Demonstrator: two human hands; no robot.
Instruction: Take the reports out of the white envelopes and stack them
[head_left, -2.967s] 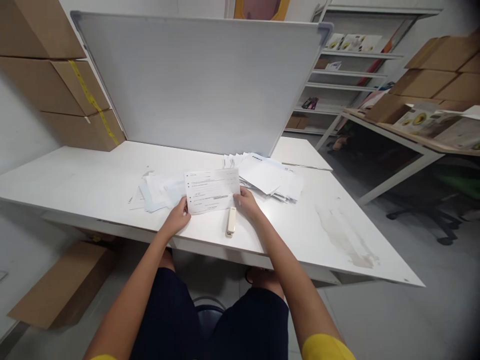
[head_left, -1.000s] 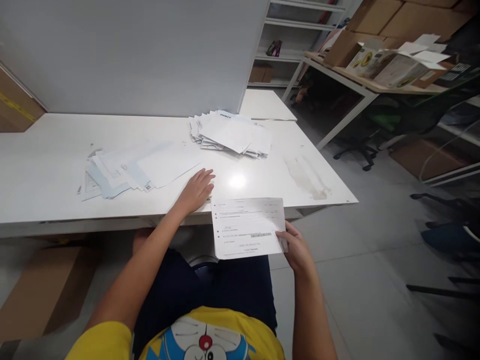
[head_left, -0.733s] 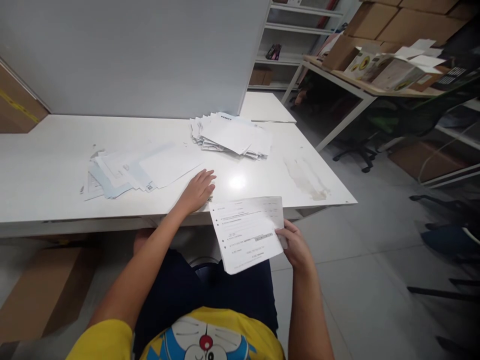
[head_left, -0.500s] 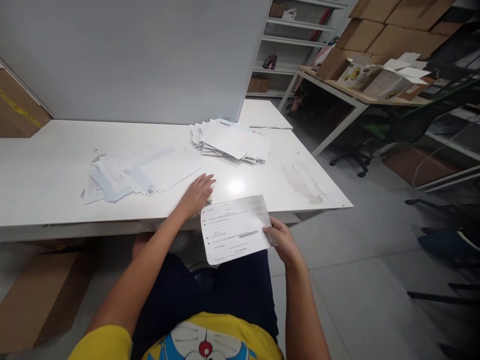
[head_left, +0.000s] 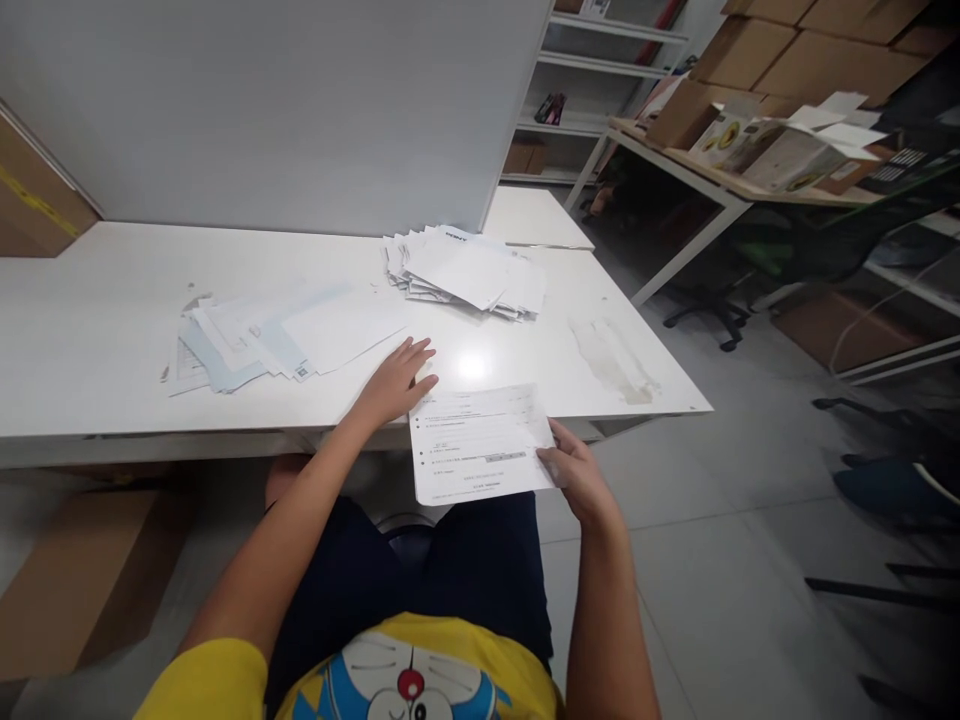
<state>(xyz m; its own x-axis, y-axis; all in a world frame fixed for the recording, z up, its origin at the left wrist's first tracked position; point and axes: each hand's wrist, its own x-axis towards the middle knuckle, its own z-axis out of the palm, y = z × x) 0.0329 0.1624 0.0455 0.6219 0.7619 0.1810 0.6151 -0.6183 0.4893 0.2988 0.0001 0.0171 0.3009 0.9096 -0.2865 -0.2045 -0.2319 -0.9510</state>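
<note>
A printed sheet of paper [head_left: 480, 450] hangs partly over the front edge of the white table [head_left: 75, 330]. My right hand [head_left: 581, 470] pinches its right side between thumb and fingers. At the sheet's upper left corner, my left hand [head_left: 396, 382] lies over the table edge with its fingers apart, the thumb close to the paper. Behind my hands is a thick, uneven stack of papers [head_left: 465, 270]. Several loose white and bluish sheets [head_left: 262, 340] are spread to the left of my left hand.
A grey panel [head_left: 285, 110] stands along the table's back. A cardboard box [head_left: 37, 200] is at the far left, another box [head_left: 90, 570] below the table. On the right are a second table [head_left: 690, 175] with open boxes, and chairs.
The sheet has moved slightly up and to the right with my right hand, farther over the table edge. My left thumb is now spread wider. The camera view has shifted a little.
</note>
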